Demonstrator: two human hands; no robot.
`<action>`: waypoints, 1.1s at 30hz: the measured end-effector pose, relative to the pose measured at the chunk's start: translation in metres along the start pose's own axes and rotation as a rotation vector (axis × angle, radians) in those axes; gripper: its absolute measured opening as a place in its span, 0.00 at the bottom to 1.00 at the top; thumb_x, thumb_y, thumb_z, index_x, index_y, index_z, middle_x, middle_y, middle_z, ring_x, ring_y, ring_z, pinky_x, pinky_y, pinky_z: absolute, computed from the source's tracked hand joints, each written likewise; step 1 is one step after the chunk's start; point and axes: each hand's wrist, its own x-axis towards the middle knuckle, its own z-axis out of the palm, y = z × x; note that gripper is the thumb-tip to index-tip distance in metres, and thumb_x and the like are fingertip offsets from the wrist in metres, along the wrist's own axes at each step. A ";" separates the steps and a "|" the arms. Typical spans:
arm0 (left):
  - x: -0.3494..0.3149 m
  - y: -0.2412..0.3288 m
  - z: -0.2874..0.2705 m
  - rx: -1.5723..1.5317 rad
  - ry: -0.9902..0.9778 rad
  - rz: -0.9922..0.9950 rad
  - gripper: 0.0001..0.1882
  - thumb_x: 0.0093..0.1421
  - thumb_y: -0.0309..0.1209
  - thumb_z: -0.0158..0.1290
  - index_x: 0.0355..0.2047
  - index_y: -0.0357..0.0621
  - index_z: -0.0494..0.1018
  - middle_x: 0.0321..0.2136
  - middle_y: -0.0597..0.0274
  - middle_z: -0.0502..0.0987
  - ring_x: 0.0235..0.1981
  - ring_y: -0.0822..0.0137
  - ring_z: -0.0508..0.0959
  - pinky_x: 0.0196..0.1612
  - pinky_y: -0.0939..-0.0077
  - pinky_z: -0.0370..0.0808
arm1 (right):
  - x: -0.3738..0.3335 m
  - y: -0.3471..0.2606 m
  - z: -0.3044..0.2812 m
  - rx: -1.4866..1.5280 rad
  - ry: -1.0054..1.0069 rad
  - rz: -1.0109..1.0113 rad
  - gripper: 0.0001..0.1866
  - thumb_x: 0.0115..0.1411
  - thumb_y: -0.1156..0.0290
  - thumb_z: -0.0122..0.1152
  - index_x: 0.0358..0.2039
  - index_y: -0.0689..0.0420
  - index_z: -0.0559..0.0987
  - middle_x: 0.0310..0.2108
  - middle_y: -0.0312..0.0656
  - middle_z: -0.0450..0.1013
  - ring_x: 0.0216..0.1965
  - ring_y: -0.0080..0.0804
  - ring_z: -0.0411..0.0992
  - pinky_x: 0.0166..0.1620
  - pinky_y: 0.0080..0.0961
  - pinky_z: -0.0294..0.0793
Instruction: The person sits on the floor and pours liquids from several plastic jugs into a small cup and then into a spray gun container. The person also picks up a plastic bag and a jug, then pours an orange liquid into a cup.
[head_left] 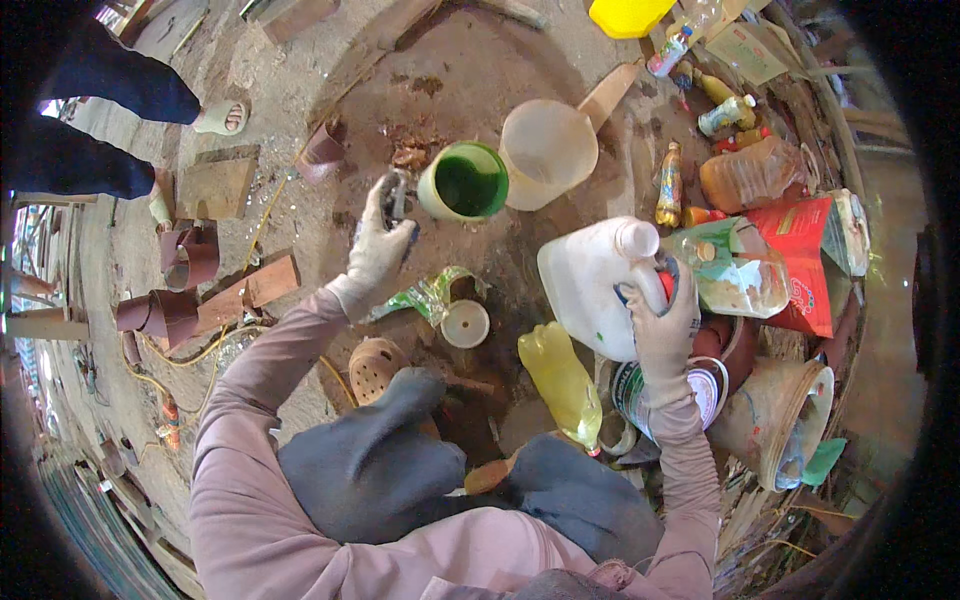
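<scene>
My right hand (pixel 662 325), in a pale glove, is closed round the handle of a large white plastic jug (pixel 585 285). Something red (pixel 668 285) shows by its fingers; I cannot make out what it is. My left hand (pixel 378 245), also gloved, is raised with thumb and fingers apart, its palm side dark. Just right of it stands a pale tub (pixel 432 195) with green liquid (pixel 470 182) inside. A translucent scoop-like pitcher (pixel 548 155) with a long handle touches that tub. Between my hands lie a crumpled green wrapper (pixel 440 295) and a round white lid (pixel 465 324).
A yellowish bottle (pixel 560 385) lies near my knees. To the right are a clear jug (pixel 735 265), a red bag (pixel 805 260), a worn bucket (pixel 780 420) and several bottles. A yellow container (pixel 630 15) is far off. Another person's feet (pixel 222 117) stand at left, near wood pieces (pixel 215 185).
</scene>
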 end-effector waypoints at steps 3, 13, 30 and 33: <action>-0.004 0.006 0.007 0.141 0.004 0.120 0.39 0.55 0.19 0.51 0.69 0.42 0.56 0.61 0.50 0.68 0.62 0.59 0.70 0.63 0.69 0.67 | 0.029 -0.013 -0.011 0.122 -0.099 0.122 0.33 0.50 0.69 0.76 0.55 0.60 0.72 0.48 0.52 0.74 0.48 0.52 0.74 0.53 0.42 0.73; 0.002 0.016 0.015 0.306 -0.093 0.180 0.38 0.53 0.26 0.53 0.67 0.39 0.60 0.58 0.43 0.71 0.61 0.51 0.72 0.64 0.64 0.67 | 0.117 -0.095 -0.058 -0.439 -0.604 -0.396 0.26 0.55 0.53 0.69 0.51 0.53 0.78 0.41 0.49 0.78 0.46 0.48 0.76 0.49 0.44 0.74; -0.012 0.045 0.026 0.535 -0.307 0.040 0.42 0.53 0.42 0.58 0.66 0.36 0.60 0.57 0.41 0.72 0.59 0.49 0.73 0.62 0.61 0.69 | 0.130 -0.142 -0.033 -0.840 -0.836 -0.649 0.14 0.58 0.63 0.62 0.43 0.51 0.79 0.34 0.43 0.78 0.41 0.43 0.78 0.43 0.40 0.77; -0.014 0.044 0.028 0.543 -0.325 0.050 0.43 0.53 0.42 0.59 0.66 0.36 0.60 0.57 0.40 0.72 0.59 0.49 0.73 0.62 0.61 0.69 | 0.125 -0.144 -0.022 -0.881 -0.857 -0.609 0.09 0.58 0.65 0.61 0.39 0.52 0.79 0.33 0.43 0.78 0.38 0.42 0.78 0.41 0.40 0.78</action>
